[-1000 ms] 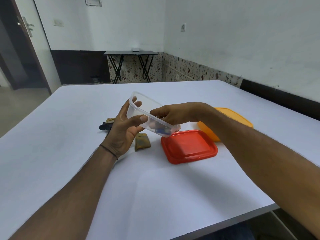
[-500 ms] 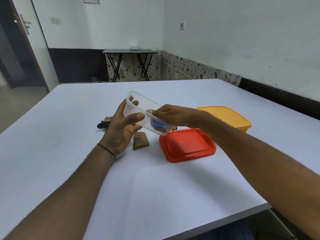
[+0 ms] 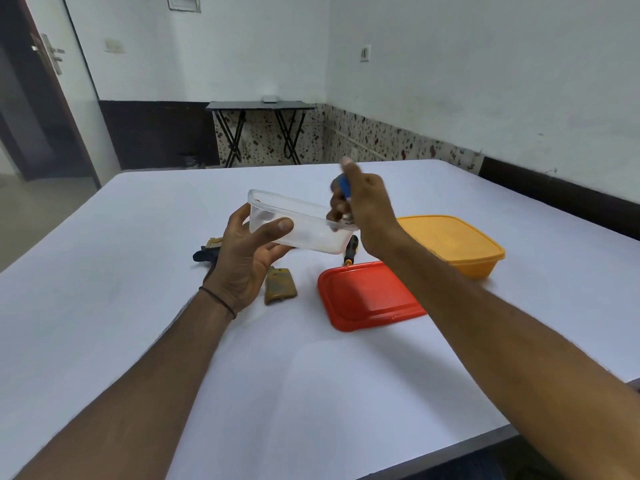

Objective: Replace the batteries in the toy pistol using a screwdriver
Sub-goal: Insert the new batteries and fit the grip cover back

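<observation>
Meanwhile, the left hand (image 3: 247, 258) steadies a clear tub (image 3: 304, 225) above the desk (image 3: 311, 375), grip wrapped around it, as the right hand (image 3: 360, 206) pinches blue batteries (image 3: 343, 185) free for the toy pistol (image 3: 207, 252).

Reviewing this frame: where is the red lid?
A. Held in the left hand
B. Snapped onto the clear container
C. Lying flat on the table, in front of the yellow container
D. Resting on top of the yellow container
C: the red lid lies flat on the white table, nearer the camera than the yellow container, while the left hand holds the lidless clear container.
</observation>
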